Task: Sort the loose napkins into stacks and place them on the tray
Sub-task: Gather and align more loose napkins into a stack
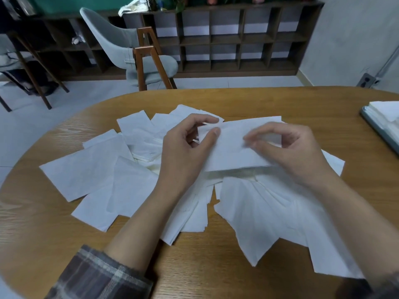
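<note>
Pinching a rectangular napkin point(231, 148) (thin paper): left hand point(183, 152), right hand point(287, 152).

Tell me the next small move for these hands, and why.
Probably square up the white folded paper napkin that the left hand and right hand pinch above the scattered white napkins, before carrying it right to the grey tray, which already holds a stack.
</note>
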Tool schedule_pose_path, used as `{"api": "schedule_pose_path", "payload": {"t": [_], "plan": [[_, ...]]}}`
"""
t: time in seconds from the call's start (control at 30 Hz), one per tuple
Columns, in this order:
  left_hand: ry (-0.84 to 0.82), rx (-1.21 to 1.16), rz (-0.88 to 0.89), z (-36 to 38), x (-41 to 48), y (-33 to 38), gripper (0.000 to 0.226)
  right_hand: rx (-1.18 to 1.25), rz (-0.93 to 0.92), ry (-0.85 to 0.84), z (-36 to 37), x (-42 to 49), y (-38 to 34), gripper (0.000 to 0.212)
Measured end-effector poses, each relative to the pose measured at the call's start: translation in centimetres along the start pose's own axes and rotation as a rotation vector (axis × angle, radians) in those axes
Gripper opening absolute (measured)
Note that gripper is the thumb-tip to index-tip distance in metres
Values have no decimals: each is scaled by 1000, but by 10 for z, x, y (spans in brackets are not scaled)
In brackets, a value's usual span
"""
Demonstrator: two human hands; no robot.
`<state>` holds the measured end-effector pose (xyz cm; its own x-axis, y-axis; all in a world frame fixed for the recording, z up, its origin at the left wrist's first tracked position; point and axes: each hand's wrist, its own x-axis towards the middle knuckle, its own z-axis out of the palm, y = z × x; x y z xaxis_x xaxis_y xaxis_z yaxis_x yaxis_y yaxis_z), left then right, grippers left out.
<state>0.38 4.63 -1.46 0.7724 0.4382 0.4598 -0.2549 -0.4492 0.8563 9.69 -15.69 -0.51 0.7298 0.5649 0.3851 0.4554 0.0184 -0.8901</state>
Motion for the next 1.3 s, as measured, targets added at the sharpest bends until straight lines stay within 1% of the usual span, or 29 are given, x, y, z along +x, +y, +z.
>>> {"api": "schedule_pose_path", "payload": {"t": [0.07, 0.1, 0.13, 0.17, 0.2, 0.27, 0.3, 0.37, 0.6, 0.67, 0.8, 0.9, 1.07, 1.13, 1.27, 1.3], "plan": [[22, 143, 140, 4, -3, 4, 22, -91, 35, 49, -1, -1, 5, 28], [-4, 201, 236, 5, -5, 5, 26, -121, 55, 79, -2, -2, 6, 27], [-82, 219, 303, 6, -8, 7, 26, -155, 69, 109, -5, -2, 6, 25], [-211, 210, 314, 6, -10, 9, 26, -188, 83, 136, -9, -4, 9, 24], [-373, 195, 269, 6, -13, 12, 24, -207, 96, 158, -13, -5, 11, 22], [-684, 206, 116, 6, -17, 13, 24, -235, 108, 179, -20, -11, 14, 22], [-776, 225, 70, 6, -18, 12, 26, -242, 110, 179, -20, -13, 15, 23], [-840, 242, 50, 6, -17, 7, 26, -227, 120, 173, -19, -17, 15, 25], [-800, 195, -10, 5, -16, 4, 11, -202, 140, 148, -13, -19, 16, 25], [-757, 154, -23, 3, -15, 8, 8, -192, 142, 152, -13, -19, 16, 24], [-657, -27, -111, -2, -11, 16, 5, -158, 140, 172, -13, -18, 14, 20], [-589, -130, -128, -6, -8, 19, 5, -136, 128, 154, -13, -18, 11, 17], [-450, -220, -167, -11, -6, 22, 10, -66, 88, 138, -12, -21, 6, 17], [-382, -220, -191, -12, -4, 20, 9, -21, 64, 135, -14, -22, 1, 23], [-284, -206, -290, -10, -2, 19, 8, -48, 31, 45, -15, -25, -3, 57], [-270, -212, -318, -9, -2, 19, 8, -63, 35, 33, -14, -25, -2, 62]]}}
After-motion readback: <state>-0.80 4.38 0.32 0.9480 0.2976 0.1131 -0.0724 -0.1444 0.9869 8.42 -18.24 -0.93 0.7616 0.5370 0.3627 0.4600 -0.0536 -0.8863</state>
